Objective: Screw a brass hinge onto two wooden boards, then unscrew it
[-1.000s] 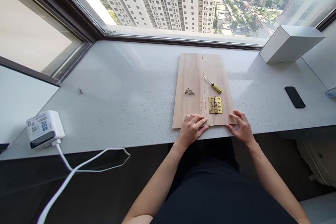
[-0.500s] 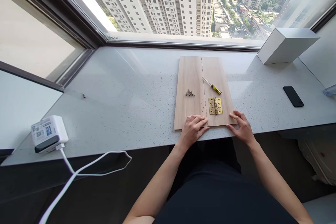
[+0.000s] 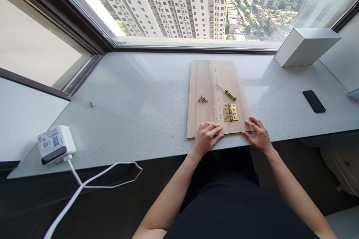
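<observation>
Two light wooden boards lie side by side, the left board (image 3: 202, 78) and the right board (image 3: 227, 73), with a thin seam between them. My left hand (image 3: 206, 138) grips the left board's front edge near the seam, fingers together on top and thumb along the edge. Thumb and fingers of my right hand (image 3: 259, 136) hold the front right corner of the right board. A brass hinge (image 3: 230, 112) lies spread flat on the right board, below a screwdriver (image 3: 230, 94) with a yellow and black handle. Several screws (image 3: 202, 99) sit in a small pile on the left board, near small dark holes.
The boards rest on a speckled white counter (image 3: 140, 101) beneath a window. To the right lie a black phone (image 3: 314, 101) and, farther back, a white box (image 3: 307, 46). A white power adapter (image 3: 57, 145) with a cable (image 3: 75, 194) stands at the left front edge.
The view has shifted slightly. Both hands keep the same hold on the boards, and the hinge, screwdriver and screws have not moved.
</observation>
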`<state>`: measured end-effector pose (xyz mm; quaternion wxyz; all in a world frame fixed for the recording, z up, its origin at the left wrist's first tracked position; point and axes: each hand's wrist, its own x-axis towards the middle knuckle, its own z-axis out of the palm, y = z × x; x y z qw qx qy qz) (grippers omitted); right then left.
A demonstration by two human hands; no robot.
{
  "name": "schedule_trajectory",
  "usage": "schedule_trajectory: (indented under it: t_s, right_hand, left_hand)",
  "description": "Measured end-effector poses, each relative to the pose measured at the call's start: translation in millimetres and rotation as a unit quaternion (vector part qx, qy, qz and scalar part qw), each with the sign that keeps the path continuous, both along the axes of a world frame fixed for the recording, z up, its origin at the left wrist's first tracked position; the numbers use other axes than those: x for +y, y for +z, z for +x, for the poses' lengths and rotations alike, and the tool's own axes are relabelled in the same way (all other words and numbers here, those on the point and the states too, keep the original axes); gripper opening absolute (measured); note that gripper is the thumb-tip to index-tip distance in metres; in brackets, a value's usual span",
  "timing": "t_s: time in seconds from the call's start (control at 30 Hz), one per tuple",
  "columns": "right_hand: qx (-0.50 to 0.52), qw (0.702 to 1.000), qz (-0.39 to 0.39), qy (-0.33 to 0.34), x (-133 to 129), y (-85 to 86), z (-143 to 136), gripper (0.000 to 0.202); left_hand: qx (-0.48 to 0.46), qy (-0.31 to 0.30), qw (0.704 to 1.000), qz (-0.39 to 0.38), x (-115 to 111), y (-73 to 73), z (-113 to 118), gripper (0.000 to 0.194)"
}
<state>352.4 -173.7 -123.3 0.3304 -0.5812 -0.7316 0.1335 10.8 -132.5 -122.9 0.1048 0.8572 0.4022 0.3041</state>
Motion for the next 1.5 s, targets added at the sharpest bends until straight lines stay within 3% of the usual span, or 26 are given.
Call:
schedule_trajectory:
  t_s: [0.27, 0.53, 1.1, 1.5]
  right_hand:
    - [-0.005, 0.999, -0.024, 0.044, 5, 0.4, 10, 0.051]
    - [-0.015, 0.994, -0.056, 0.096, 33, 8.3, 14, 0.045]
    - [-0.025, 0.991, -0.087, 0.102, 69, 13.0, 6, 0.046]
    - [-0.042, 0.989, -0.089, 0.110, 102, 12.0, 9, 0.046]
  left_hand:
    - [0.008, -0.005, 1.000, -0.020, 2, -0.7, -4, 0.030]
    - [-0.006, -0.004, 1.000, -0.029, 20, -2.8, -8, 0.032]
    - [-0.004, 0.015, 0.994, -0.110, 52, 8.1, -7, 0.030]
    - [-0.005, 0.013, 0.994, -0.107, 78, 8.8, -2, 0.027]
